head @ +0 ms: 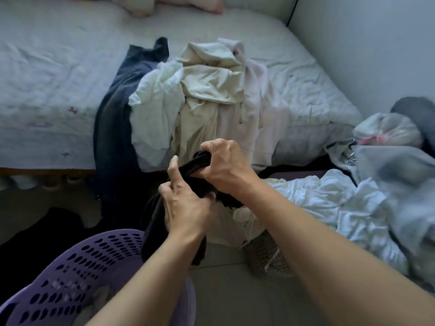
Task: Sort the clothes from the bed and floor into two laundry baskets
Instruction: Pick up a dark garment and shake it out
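- Head view: black garment [164,222], dark, limp and bunched, hangs between both hands above the purple laundry basket [70,262]
- Left hand [186,203] grips its lower fold, fingers curled
- Right hand [223,165] clenches the top end
- Pale clothes pile [207,90] lies on the bed [47,78]

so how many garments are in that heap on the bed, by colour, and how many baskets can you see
Dark navy garment: 1
White garment: 1
Cream garment: 1
Pale pink garment: 1
Baskets: 2, the purple basket and the woven basket
Total: 6
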Action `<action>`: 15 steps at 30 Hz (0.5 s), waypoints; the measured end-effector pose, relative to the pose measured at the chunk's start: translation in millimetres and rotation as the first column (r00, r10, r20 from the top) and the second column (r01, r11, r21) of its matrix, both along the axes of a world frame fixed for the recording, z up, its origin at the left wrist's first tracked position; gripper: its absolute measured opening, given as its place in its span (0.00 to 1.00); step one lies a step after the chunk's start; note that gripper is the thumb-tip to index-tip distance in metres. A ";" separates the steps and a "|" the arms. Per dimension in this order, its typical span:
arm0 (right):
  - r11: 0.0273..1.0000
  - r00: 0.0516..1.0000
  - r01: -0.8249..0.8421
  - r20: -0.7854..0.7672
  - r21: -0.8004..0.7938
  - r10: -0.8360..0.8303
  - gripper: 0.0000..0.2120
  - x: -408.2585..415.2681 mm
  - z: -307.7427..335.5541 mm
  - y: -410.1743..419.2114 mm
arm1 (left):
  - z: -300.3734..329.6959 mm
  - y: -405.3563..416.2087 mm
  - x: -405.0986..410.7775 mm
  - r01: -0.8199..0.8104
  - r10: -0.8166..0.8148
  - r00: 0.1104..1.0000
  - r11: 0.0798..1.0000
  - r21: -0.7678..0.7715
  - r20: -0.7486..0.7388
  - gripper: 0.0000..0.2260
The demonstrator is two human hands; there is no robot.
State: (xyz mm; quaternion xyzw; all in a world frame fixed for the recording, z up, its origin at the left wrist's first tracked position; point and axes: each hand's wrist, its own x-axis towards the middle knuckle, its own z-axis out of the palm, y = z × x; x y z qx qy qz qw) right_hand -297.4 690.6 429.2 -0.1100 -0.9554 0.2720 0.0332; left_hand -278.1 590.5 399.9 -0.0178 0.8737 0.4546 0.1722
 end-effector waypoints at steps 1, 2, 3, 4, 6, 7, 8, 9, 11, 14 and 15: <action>1.000 1.000 -0.015 -0.006 0.016 0.015 0.18 0.4 18.0 -2.9 | 13.8 -3.0 -4.0 -0.003 0.003 1.000 1.000 -0.008 -0.017 0.35; 0.999 0.999 -0.031 -0.015 0.021 0.032 0.15 1.9 32.1 -5.2 | 23.8 -5.8 -8.1 0.002 -0.003 0.999 1.000 -0.029 -0.042 0.29; 0.999 0.999 -0.042 -0.025 0.022 0.042 0.11 3.6 48.4 -7.6 | 36.2 -8.9 -13.3 0.004 -0.008 0.997 0.998 -0.058 -0.070 0.22; 0.999 0.998 -0.049 -0.032 0.018 0.050 0.08 5.7 62.2 -10.3 | 45.9 -11.1 -17.8 0.003 -0.009 0.996 0.997 -0.072 -0.084 0.17; 0.999 0.997 -0.053 -0.055 -0.004 0.053 0.07 9.4 88.3 -13.7 | 67.8 -14.4 -24.0 -0.010 0.006 0.995 0.999 -0.039 -0.100 0.10; 0.999 0.996 -0.045 -0.078 -0.021 0.043 0.07 10.8 103.3 -14.3 | 80.7 -15.9 -26.0 -0.014 0.012 0.993 1.000 -0.012 -0.116 0.08; 0.999 0.994 -0.025 -0.106 -0.038 0.021 0.06 12.3 119.1 -15.1 | 94.4 -17.1 -27.3 -0.019 0.020 0.991 1.000 0.014 -0.132 0.07; 0.998 0.991 -0.002 -0.136 -0.056 -0.006 0.08 14.0 134.0 -15.8 | 107.9 -18.0 -29.2 -0.022 0.027 0.989 0.999 0.041 -0.145 0.07; 0.995 0.984 0.040 -0.171 -0.092 -0.055 0.13 17.2 161.7 -15.3 | 137.3 -18.5 -36.2 -0.021 0.037 0.986 0.994 0.104 -0.163 0.08; 0.986 0.975 0.095 -0.189 -0.134 -0.119 0.21 24.9 185.9 -12.4 | 179.3 -19.9 -44.5 -0.009 0.049 0.984 0.974 0.224 -0.173 0.09; 0.984 0.974 0.118 -0.178 -0.130 -0.140 0.23 27.1 189.4 -9.9 | 193.7 -21.1 -45.4 -0.012 0.061 0.984 0.959 0.282 -0.165 0.09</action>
